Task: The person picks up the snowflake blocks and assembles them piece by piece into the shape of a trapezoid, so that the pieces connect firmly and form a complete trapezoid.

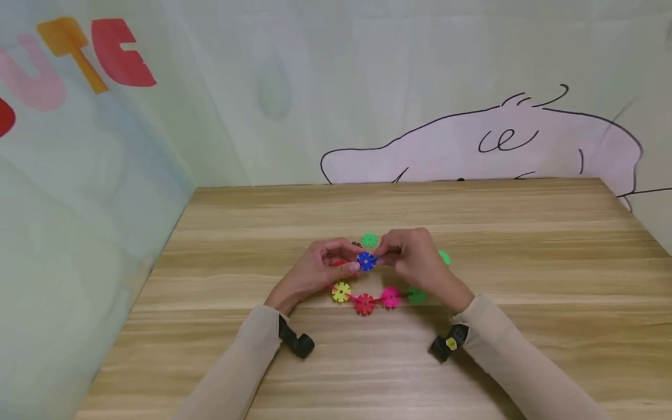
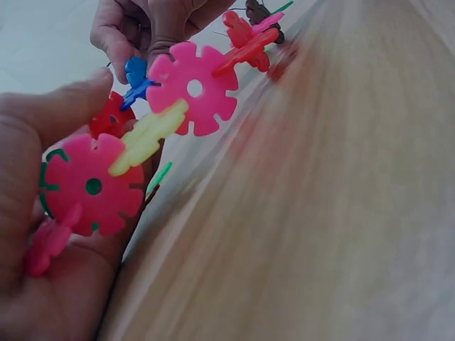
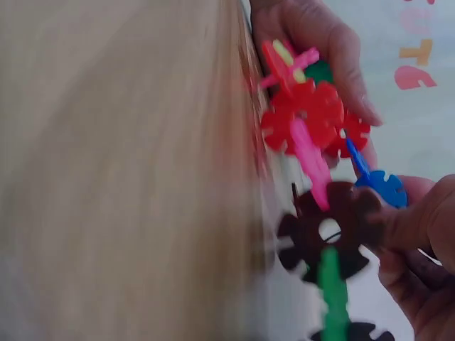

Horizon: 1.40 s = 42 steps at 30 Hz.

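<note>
My left hand (image 1: 317, 268) grips part of a chain of notched plastic discs, its thumb beside a blue disc (image 1: 366, 261). In the left wrist view, a red disc (image 2: 106, 117) sits by the thumb, and pink discs (image 2: 192, 89) and a yellow disc (image 2: 149, 138) lie along the palm side. My right hand (image 1: 420, 259) pinches a second blue piece (image 3: 384, 187) at the first one's right edge. The chain curves below the hands through a yellow disc (image 1: 341, 292), a red disc (image 1: 364, 304), a bright pink disc (image 1: 390, 297) and a green disc (image 1: 417, 294).
More of the chain lies behind the hands, including a green disc (image 1: 370, 240) and a dark brown disc (image 3: 330, 231). Another green disc (image 1: 444, 257) shows beside the right hand. Everything is over a wood-grain table (image 1: 236, 233), with a printed cloth wall (image 1: 236, 87) behind.
</note>
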Motion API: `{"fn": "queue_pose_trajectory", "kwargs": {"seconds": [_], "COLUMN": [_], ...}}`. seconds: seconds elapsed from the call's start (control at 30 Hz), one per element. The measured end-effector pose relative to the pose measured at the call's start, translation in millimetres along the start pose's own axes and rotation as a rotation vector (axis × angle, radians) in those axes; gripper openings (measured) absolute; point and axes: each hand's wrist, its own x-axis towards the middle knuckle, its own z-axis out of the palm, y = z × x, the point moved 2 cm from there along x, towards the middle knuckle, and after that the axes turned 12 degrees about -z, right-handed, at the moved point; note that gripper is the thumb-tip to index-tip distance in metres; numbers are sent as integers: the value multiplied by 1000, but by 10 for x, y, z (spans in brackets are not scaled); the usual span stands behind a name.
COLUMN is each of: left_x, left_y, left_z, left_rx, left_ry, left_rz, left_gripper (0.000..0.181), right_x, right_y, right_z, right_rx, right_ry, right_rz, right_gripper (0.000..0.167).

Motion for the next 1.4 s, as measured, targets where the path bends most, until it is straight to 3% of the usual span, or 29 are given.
{"fn": "queue_pose_trajectory", "kwargs": {"seconds": [0.27, 0.5, 0.73, 1.0, 1.17, 1.4], "left_x": [-53, -43, -36, -9, -22, -24], "left_y": [-2, -16, -18, -19, 0, 3], "left_z": [-45, 7, 40, 41, 14, -23], "left_rx": [-22, -6, -10, -84, -114, -126], "left_ry": [7, 1, -13, -27, -20, -20], "left_rz": [-22, -37, -20, 2, 8, 12], "left_gripper": [32, 32, 33, 35, 34, 36], "right_x": [53, 144, 306, 436, 425, 291], "right_y": [68, 310, 408, 420, 395, 279], "right_z": [-113, -243, -116, 73, 31, -191], "right_rx": [-3, -61, -4, -72, -64, -4], "right_ry": [-124, -132, -270, -397, -345, -196], "right_rz": [-11, 109, 125, 111, 114, 161], "right_gripper": [24, 15, 24, 37, 49, 22]}}
